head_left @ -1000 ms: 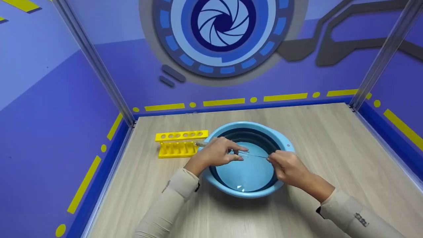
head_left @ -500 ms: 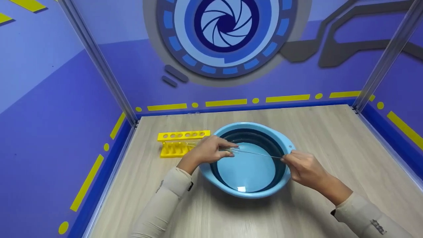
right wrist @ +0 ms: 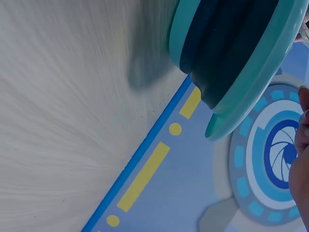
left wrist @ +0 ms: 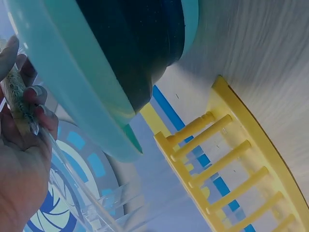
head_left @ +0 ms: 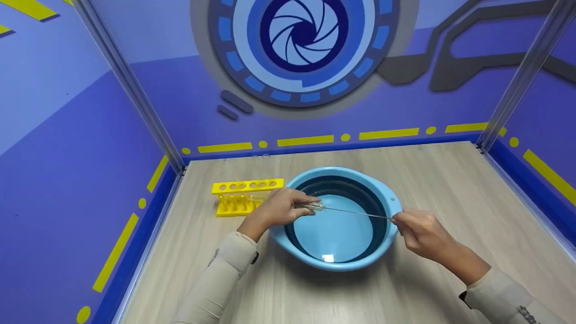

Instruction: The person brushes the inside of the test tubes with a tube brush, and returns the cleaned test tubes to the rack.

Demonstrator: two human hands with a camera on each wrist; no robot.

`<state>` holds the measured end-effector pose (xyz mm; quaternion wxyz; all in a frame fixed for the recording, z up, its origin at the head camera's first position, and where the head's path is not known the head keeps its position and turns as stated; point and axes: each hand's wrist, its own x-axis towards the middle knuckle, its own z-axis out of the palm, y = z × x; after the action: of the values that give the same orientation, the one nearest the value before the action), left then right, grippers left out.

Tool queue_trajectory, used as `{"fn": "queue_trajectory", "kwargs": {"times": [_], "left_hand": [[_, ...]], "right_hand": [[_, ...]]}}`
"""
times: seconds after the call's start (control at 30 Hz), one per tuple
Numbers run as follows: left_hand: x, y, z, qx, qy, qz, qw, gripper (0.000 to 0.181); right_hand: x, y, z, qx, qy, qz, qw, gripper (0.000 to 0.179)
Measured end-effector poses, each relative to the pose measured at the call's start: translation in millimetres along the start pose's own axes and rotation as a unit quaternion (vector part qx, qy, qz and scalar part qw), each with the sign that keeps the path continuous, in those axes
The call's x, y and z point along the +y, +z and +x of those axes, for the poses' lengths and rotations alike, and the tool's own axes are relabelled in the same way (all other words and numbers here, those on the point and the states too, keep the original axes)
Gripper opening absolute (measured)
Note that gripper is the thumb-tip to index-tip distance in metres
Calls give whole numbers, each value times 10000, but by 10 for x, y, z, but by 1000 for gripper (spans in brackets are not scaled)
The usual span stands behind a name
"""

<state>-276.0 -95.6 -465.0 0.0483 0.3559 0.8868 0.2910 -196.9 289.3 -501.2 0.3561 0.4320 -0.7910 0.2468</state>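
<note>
Test tube (head_left: 315, 206) crosses above the left rim of the bowl (head_left: 337, 266) in the head view, pinched by the left hand (head_left: 281, 207); the right hand (head_left: 420, 231), near the right rim, pinches a wire (head_left: 355, 213) reaching the tube's mouth. Tabletop (head_left: 450, 189) spreads rightward; the rack (head_left: 247, 185) stands just left. Left wrist view reveals bristles (left wrist: 18, 96) inside the tube. Right wrist view adds the bowl's dark outside.

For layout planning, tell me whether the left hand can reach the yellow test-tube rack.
Probably yes: the yellow test-tube rack stands close to the left hand, with no visible barrier between, but that hand holds a glass test tube.
</note>
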Motion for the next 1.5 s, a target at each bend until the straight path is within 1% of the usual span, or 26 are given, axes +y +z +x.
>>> {"fn": "queue_trajectory", "kwargs": {"times": [0.03, 0.17, 0.27, 0.33, 0.4, 0.47, 0.53, 0.63, 0.67, 0.73, 0.8, 0.83, 0.87, 0.97, 1.03, 1.13, 1.2, 1.27, 1.33, 1.37, 1.43, 1.5], "left_hand": [[-1, 9, -1, 77, 9, 61, 10000, 36], [-6, 60, 3, 428, 136, 503, 9977, 37], [-18, 88, 23, 718, 370, 908, 9926, 38], [-29, 95, 36, 901, 503, 1080, 9888, 38], [-45, 98, 42, 1065, 578, 1176, 9856, 37], [-62, 100, 33, 1159, 592, 1188, 9843, 37], [-73, 105, 19, 1198, 590, 1162, 9842, 36], [-71, 106, -2, 1172, 531, 1077, 9858, 36], [-67, 101, -9, 1152, 495, 1052, 9865, 36], [-61, 86, -19, 1104, 408, 989, 9881, 36], [-56, 70, -24, 1058, 338, 951, 9893, 36], [-56, 64, -24, 1030, 313, 949, 9897, 36], [-57, 58, -22, 990, 290, 930, 9903, 36], [-58, 43, -6, 855, 285, 867, 9921, 36], [-59, 29, -3, 732, 252, 772, 9940, 36], [-60, 0, -18, 538, 156, 641, 9964, 36], [-63, -16, -29, 425, 78, 572, 9974, 36], [-65, -28, -38, 318, -1, 505, 9982, 37], [-67, -37, -43, 215, -123, 378, 9990, 37], [-68, -41, -45, 174, -180, 300, 9992, 37], [-71, -49, -48, 93, -283, 144, 9995, 36], [-72, -51, -49, 11, -344, 16, 9994, 36]], "right_hand": [[-2, -7, -8, -22, 121, 98, 9999, 17], [-22, -38, -55, -8, 713, 558, 9959, 38], [-42, -69, -79, -54, 1265, 904, 9878, 42], [-52, -99, -83, -151, 1665, 1073, 9801, 42], [-53, -134, -77, -319, 2063, 1290, 9694, 40], [-43, -171, -71, -539, 2401, 1566, 9565, 38], [-29, -212, -69, -796, 2701, 1946, 9396, 36], [-3, -275, -85, -1108, 2966, 2513, 9147, 34], [6, -293, -91, -1173, 3015, 2652, 9083, 34], [20, -324, -102, -1234, 3073, 2819, 9005, 34], [26, -350, -113, -1233, 3128, 2813, 8988, 34], [25, -362, -117, -1208, 3164, 2786, 8987, 34], [21, -372, -123, -1178, 3190, 2692, 9011, 34], [5, -399, -140, -1037, 3230, 2325, 9115, 34], [-4, -407, -152, -893, 3168, 2044, 9219, 35], [4, -400, -184, -666, 2871, 1539, 9431, 36], [29, -395, -213, -495, 2520, 1217, 9588, 39], [73, -383, -242, -306, 1979, 822, 9763, 39], [124, -371, -265, -124, 1354, 373, 9900, 34], [151, -364, -272, -26, 1054, 148, 9943, 28], [195, -350, -280, 194, 502, -323, 9980, 22], [221, -344, -281, 395, 133, -658, 9970, 29]]}}
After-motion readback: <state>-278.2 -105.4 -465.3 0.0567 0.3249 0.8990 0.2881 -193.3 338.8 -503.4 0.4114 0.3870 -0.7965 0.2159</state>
